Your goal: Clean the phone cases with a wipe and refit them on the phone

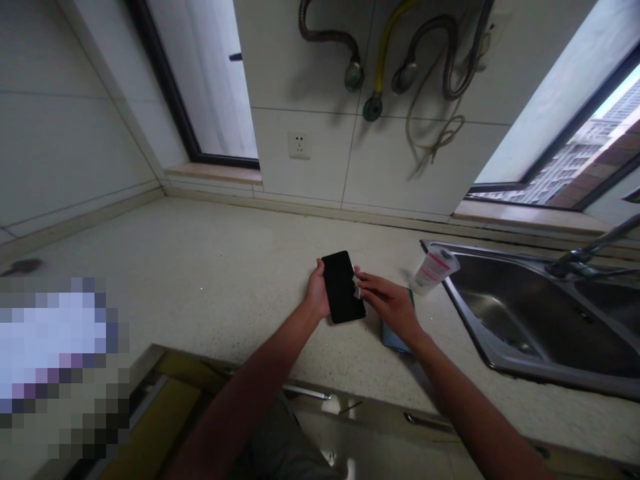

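Note:
My left hand (317,290) grips a black smartphone (343,287) by its left edge, holding it flat just above the speckled stone countertop (210,260). My right hand (387,303) pinches a small white wipe (357,287) against the phone's right edge. Below that hand lies a second phone with a blue-green case (394,337), partly hidden by my fingers. A white tube with a red label (434,270) stands tilted just beyond my right hand, at the sink's rim.
A stainless steel double sink (500,313) with a faucet (583,263) lies to the right. Flexible hoses (380,60) and a wall socket (299,145) are on the tiled wall ahead. A pixelated blur (55,347) covers the lower left. The counter's front edge runs below my arms.

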`<action>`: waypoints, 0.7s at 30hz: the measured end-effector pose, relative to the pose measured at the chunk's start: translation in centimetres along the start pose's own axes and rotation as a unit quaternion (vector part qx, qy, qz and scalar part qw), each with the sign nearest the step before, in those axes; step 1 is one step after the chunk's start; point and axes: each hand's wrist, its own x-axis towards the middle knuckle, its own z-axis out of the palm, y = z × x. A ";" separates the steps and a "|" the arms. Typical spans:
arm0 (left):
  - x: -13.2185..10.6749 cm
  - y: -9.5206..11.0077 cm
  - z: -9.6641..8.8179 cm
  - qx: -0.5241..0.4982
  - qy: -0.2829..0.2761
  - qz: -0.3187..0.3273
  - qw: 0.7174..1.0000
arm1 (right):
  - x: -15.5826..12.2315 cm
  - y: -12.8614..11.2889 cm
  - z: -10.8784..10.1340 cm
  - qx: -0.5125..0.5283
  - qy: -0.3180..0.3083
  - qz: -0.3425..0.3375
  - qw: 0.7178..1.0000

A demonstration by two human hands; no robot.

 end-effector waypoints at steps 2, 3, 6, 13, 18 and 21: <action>0.2 -0.3 -0.1 0.013 0.017 0.003 1.000 | 0.0 0.1 0.7 0.045 0.037 0.044 0.997; 0.3 -0.4 -0.1 0.022 0.021 0.002 1.000 | 0.0 0.1 0.9 0.065 0.054 0.063 0.994; 0.6 -1.1 -0.1 0.069 0.038 -0.005 0.997 | 0.1 -0.4 1.3 0.099 0.092 0.088 0.987; 0.6 -2.9 -0.1 0.142 -0.031 0.204 0.968 | 0.0 -1.2 1.1 0.015 0.127 0.029 0.991; -0.1 -3.3 0.5 0.163 -0.019 0.044 0.985 | 0.0 -0.7 1.4 -0.040 0.081 -0.046 0.995; -0.3 -3.4 0.6 0.148 -0.007 -0.007 0.989 | -0.1 -0.3 1.8 -0.067 0.051 -0.088 0.993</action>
